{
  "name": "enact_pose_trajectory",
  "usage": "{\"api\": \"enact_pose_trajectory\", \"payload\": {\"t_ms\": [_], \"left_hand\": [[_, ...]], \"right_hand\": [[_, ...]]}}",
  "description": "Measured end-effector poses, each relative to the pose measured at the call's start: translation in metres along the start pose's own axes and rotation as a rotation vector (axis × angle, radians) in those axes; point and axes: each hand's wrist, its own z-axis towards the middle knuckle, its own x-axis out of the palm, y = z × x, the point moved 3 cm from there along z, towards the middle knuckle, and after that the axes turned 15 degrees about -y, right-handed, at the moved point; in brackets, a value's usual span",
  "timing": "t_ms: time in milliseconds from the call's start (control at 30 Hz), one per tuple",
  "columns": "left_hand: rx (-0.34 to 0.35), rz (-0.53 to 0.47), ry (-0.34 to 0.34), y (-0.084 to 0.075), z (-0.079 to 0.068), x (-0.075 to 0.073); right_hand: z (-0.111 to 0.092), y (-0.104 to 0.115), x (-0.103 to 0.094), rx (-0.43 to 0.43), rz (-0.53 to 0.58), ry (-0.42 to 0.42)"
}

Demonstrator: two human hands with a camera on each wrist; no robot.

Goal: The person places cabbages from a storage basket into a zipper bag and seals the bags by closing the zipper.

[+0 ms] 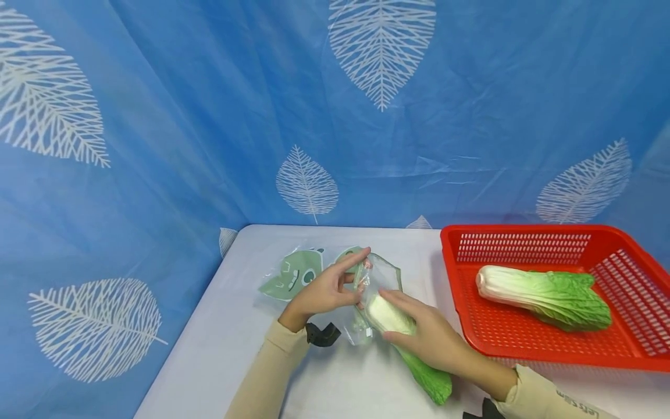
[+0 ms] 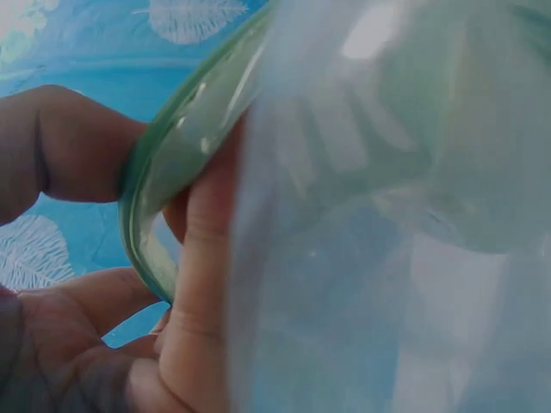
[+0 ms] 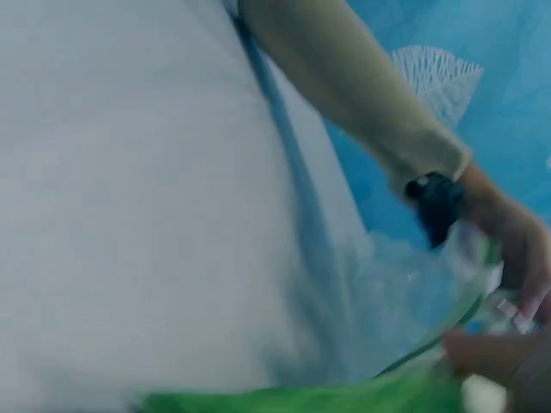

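A clear plastic bag [image 1: 294, 272] with a green cartoon monster print lies on the white table. Its rim is gripped by my left hand [image 1: 323, 292]; in the left wrist view, fingers are on both sides of the green edge of the bag [image 2: 142, 206]. My right hand [image 1: 437, 337] holds a Chinese cabbage [image 1: 431, 378], thumb and fingers round its pale stem. The stem end is at the bag's mouth, and the green leaves point toward the front right. In the right wrist view only a strip of the cabbage's leaf [image 3: 293, 401] shows, blurred.
To the right stands a red plastic basket [image 1: 544, 348] with another Chinese cabbage [image 1: 544, 295] lying in it. The white table [image 1: 209, 355] meets a blue curtain [image 1: 366, 169] with white leaf prints at the back and left.
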Motion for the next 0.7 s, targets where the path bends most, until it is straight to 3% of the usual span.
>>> {"api": "enact_pose_trajectory", "payload": {"t_ms": [300, 533, 700], "left_hand": [[-0.006, 0.023, 0.011, 0.005, 0.004, 0.0], [-0.011, 0.0, 0.019, 0.008, 0.003, 0.001], [-0.011, -0.014, 0.03, 0.012, 0.003, 0.002]], "right_hand": [[-0.034, -0.021, -0.008, -0.063, -0.052, -0.134], [-0.062, -0.052, 0.0, 0.096, -0.006, -0.176], [-0.069, -0.059, 0.005, -0.015, -0.007, -0.233]]}}
